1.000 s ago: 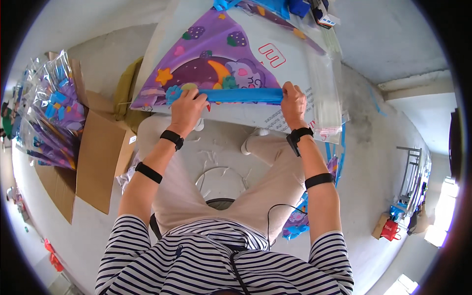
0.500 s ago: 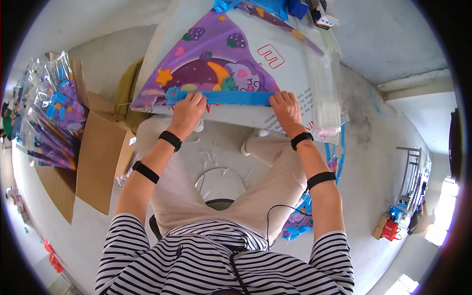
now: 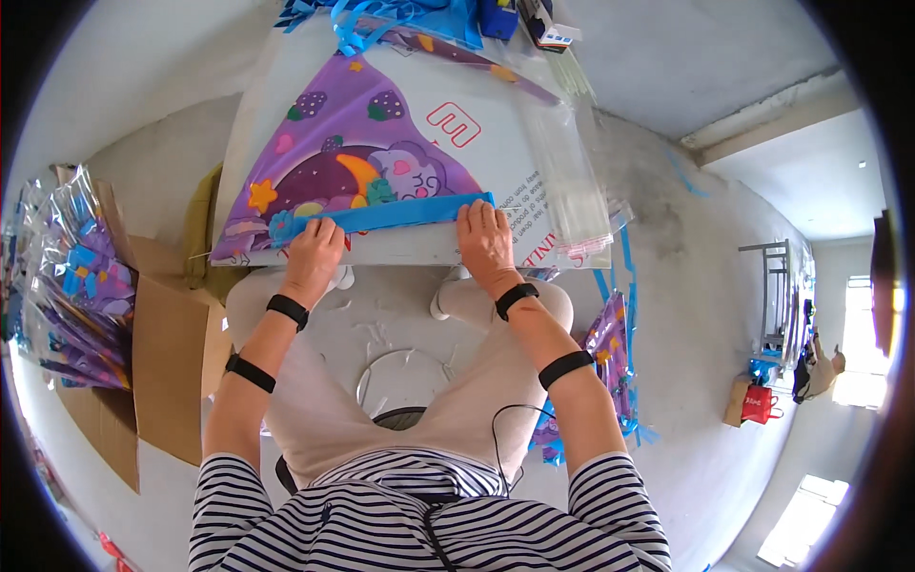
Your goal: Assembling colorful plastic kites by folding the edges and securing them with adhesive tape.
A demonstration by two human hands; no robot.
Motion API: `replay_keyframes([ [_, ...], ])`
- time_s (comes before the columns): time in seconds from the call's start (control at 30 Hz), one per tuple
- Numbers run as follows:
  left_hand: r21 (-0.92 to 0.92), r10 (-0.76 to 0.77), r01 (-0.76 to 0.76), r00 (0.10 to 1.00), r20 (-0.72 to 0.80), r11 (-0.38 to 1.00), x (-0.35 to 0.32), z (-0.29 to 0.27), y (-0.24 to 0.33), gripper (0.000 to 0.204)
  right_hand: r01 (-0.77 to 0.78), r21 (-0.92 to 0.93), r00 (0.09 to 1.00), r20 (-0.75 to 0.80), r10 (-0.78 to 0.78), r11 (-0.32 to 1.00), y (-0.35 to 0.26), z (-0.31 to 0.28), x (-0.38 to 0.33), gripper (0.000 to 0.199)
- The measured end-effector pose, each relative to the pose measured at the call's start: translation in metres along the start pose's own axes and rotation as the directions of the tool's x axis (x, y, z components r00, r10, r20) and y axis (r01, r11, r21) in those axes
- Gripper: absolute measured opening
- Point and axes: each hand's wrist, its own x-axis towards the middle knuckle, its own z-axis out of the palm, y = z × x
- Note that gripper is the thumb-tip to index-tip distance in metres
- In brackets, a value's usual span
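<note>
A purple triangular kite (image 3: 355, 157) with cartoon moon and star prints lies flat on a white board table (image 3: 496, 162). A rolled blue strip (image 3: 391, 214) runs along its near edge. My left hand (image 3: 313, 250) presses on the left end of that strip, fingers flat. My right hand (image 3: 484, 236) presses on the right end, fingers spread over the fold. Both wrists wear black bands.
A cardboard box (image 3: 162, 343) stands at my left with several wrapped purple kites (image 3: 71, 286) beside it. Clear plastic sleeves (image 3: 567, 176) lie on the table's right. Blue ribbons (image 3: 381, 14) pile at the far end. More kites (image 3: 610, 353) hang by my right knee.
Both hands have rolled the blue edge farther up the kite and now lie flatter on it; the right hand shifted slightly left.
</note>
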Motion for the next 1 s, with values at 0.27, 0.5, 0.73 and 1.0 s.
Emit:
replay_keyframes([
  [0.27, -0.081, -0.032, 0.030, 0.999, -0.031, 0.996, 0.002, 0.000, 0.001, 0.011, -0.501, 0.439, 0.845, 0.063, 0.531, 0.746, 0.010, -0.001, 0.014, 0.023],
  [0.5, -0.092, -0.045, 0.043, 0.999, -0.019, 0.995, -0.001, 0.004, -0.001, 0.012, -0.866, 0.201, 0.498, 0.437, 0.749, 0.459, 0.029, 0.001, 0.033, 0.035],
  [0.73, -0.115, -0.066, 0.065, 0.998, -0.003, 0.991, -0.001, 0.001, 0.000, 0.012, -0.924, 0.271, 0.376, 0.519, 0.768, 0.269, 0.040, 0.007, 0.036, 0.029],
  [1.0, -0.120, -0.069, 0.066, 0.997, -0.019, 0.991, 0.000, 0.002, 0.000, 0.012, -0.966, 0.200, 0.255, 0.642, 0.723, 0.164, 0.053, 0.007, 0.042, 0.026],
])
